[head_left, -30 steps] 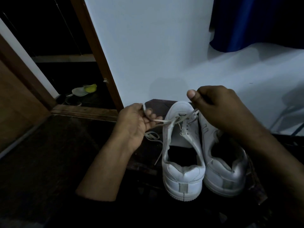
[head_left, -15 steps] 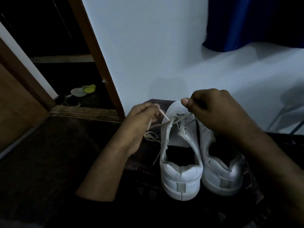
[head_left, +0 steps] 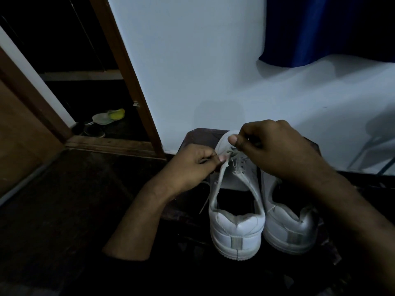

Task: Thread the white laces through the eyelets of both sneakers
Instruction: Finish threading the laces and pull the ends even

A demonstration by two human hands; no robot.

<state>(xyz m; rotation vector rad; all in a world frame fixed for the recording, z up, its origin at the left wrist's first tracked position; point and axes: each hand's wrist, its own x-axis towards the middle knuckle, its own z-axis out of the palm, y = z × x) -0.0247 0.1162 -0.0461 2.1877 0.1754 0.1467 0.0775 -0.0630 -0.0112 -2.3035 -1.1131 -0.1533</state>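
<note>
Laces [head_left: 232,153] white, pinched above left sneaker [head_left: 236,210].

We see two white sneakers [head_left: 236,229] that look like smooth leather with a soft shine. The thin lace [head_left: 222,174] looks like woven cloth. The door frame [head_left: 126,67] is brown wood. The wall [head_left: 192,60] is painted and matt. The blue curtain [head_left: 303,28] is cloth.
</note>
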